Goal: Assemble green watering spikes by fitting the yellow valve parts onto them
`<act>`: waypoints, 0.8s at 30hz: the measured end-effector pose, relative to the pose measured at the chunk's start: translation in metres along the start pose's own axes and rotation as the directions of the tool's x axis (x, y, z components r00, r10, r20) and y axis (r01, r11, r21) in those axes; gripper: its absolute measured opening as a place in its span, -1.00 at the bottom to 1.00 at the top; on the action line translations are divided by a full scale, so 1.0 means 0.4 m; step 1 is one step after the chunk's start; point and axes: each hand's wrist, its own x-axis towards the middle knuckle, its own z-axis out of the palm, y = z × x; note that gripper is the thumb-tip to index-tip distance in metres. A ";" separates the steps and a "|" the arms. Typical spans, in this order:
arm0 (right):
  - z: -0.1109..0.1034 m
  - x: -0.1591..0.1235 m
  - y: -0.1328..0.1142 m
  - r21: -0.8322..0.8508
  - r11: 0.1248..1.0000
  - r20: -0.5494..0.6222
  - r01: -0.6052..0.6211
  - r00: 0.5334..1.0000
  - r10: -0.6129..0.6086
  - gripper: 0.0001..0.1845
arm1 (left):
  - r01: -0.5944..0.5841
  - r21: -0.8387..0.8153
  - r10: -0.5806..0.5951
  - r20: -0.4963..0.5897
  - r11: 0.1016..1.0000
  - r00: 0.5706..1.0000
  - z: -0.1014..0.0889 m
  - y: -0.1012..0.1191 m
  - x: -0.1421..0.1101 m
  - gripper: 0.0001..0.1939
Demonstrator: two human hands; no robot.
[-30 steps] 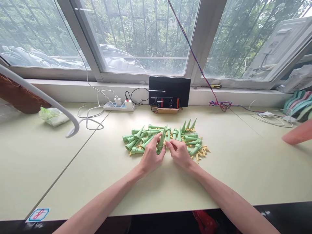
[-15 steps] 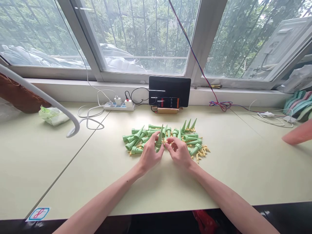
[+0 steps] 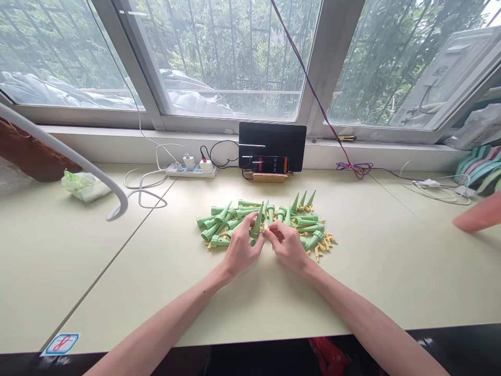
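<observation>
My left hand (image 3: pixel 243 244) is closed around a green plastic watering spike (image 3: pixel 257 225), which points up and leans slightly right. Beside it, my right hand (image 3: pixel 287 243) pinches a small yellow valve piece (image 3: pixel 266 228) against the lower side of that spike. The fingers partly cover where the two meet. Around both hands lie several loose green spikes (image 3: pixel 213 230), mostly on their sides. Three spikes with yellow pieces (image 3: pixel 303 200) stand tip up behind my right hand. Loose yellow valve pieces (image 3: pixel 326 242) are heaped to its right.
At the back, a black tablet (image 3: pixel 274 138) stands with a phone (image 3: pixel 270 164) showing a timer before it. A power strip (image 3: pixel 191 170) with cables sits to its left. A white curved tube (image 3: pixel 117 201) juts in at left. Someone's arm (image 3: pixel 479 214) shows at the right edge.
The spike in my left hand has tilted a little to the right. The yellow valve piece in my right hand sits closer to the spike's side.
</observation>
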 end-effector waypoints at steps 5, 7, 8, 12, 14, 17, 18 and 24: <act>0.000 -0.003 0.002 -0.017 1.000 0.009 -0.001 1.000 0.001 -0.74 | -0.006 0.002 0.006 0.008 1.000 1.000 -0.001 0.002 -0.001 -0.48; 0.001 -0.003 0.003 -0.029 1.000 0.006 0.001 1.000 -0.001 -0.72 | -0.010 -0.003 0.010 0.013 1.000 1.000 -0.001 0.003 -0.001 -0.49; 0.001 -0.003 0.004 -0.033 0.999 0.004 0.002 1.000 -0.001 -0.70 | -0.014 -0.007 0.014 0.015 1.000 1.000 -0.001 0.004 -0.001 -0.49; 0.001 -0.001 0.005 -0.048 0.999 0.001 0.008 1.000 -0.008 -0.64 | -0.038 -0.019 0.038 0.012 0.999 0.999 0.000 0.006 -0.001 -0.50; 0.001 0.000 0.007 -0.058 0.998 -0.003 0.014 1.000 -0.014 -0.60 | -0.047 -0.025 0.048 0.009 0.999 0.999 0.000 0.006 -0.002 -0.50; 0.003 0.000 0.010 -0.063 0.998 -0.010 0.017 1.000 -0.018 -0.58 | -0.051 -0.030 0.051 0.008 0.998 0.999 0.002 0.007 -0.002 -0.50; 0.003 0.000 0.011 -0.062 0.998 -0.012 0.017 1.000 -0.017 -0.57 | -0.049 -0.031 0.049 0.008 0.998 0.999 0.002 0.007 -0.003 -0.50; 0.004 -0.001 0.007 -0.059 0.998 -0.028 -0.013 1.000 0.012 -0.57 | -0.036 -0.017 0.036 0.005 0.999 0.999 0.003 0.006 -0.004 -0.42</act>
